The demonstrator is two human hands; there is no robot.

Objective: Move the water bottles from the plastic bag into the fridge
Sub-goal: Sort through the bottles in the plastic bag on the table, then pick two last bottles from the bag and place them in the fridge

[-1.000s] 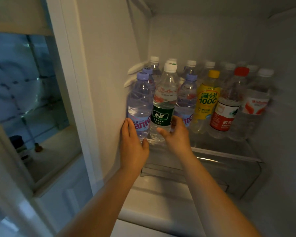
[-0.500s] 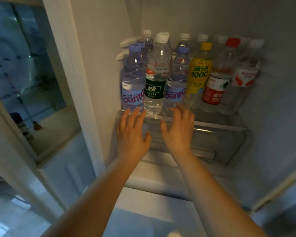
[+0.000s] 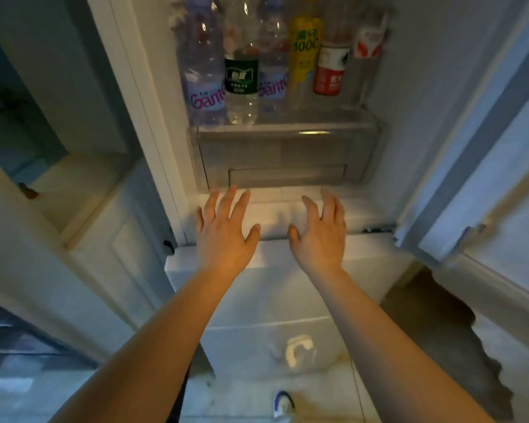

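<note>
Several bottles stand in a row on the fridge shelf at the top of the view. A clear water bottle with a green label stands between two Ganten water bottles, one on its left and one on its right. Right of them are a yellow bottle and a red-labelled bottle. My left hand and my right hand hover below the shelf with fingers spread, holding nothing. A plastic bag with bottle caps shows near the floor.
A clear drawer sits under the shelf. The fridge door stands open on the right. A white cabinet is on the left. A dark floor patch lies at the lower right.
Both hands let go of the bottles and drew back and down from the shelf. The view tilted downward, so the bottles now sit at the top of the frame.
</note>
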